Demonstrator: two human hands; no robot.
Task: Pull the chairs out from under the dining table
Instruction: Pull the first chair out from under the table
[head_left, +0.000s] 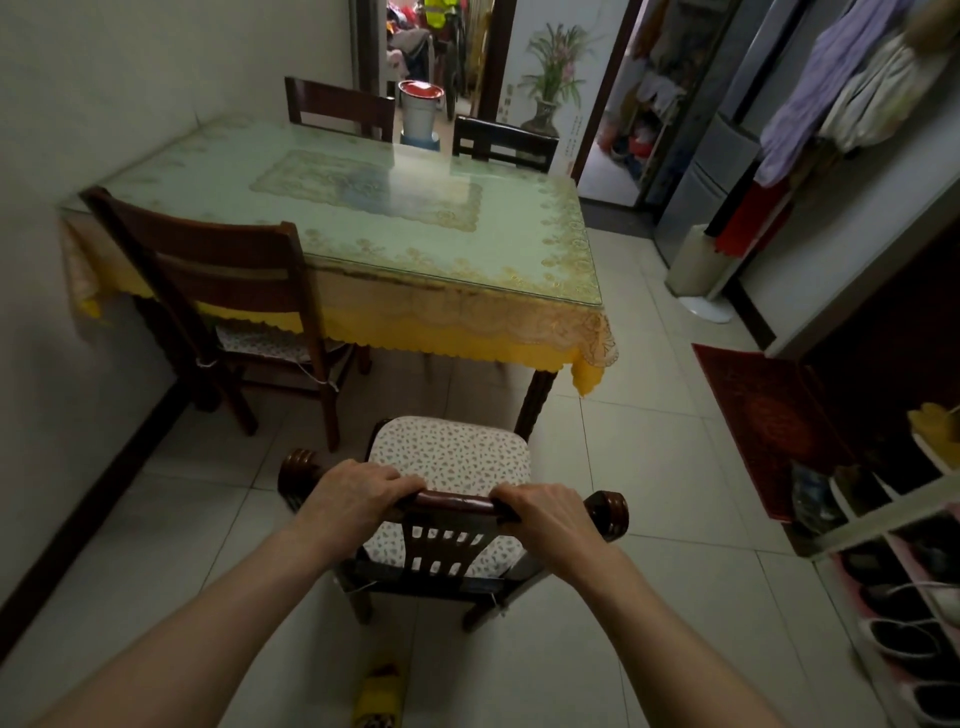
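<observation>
A dark wooden chair (452, 457) with a floral seat cushion stands on the tiles, clear of the dining table (363, 208). My left hand (358, 499) and my right hand (550, 514) both grip its top rail. A second chair (218, 270) on the near left side has its seat partly under the yellow-edged tablecloth. Two more chairs, one at the far left (337, 106) and one at the far right (504, 143), stand against the table's far edge, with only their backs showing.
The wall runs along the table's left side. A shoe rack (893, 571) and a red mat (769, 421) lie at the right. A white stand (696, 270) sits by the fridge. A yellow slipper (379, 696) is below the chair. Open tiled floor surrounds me.
</observation>
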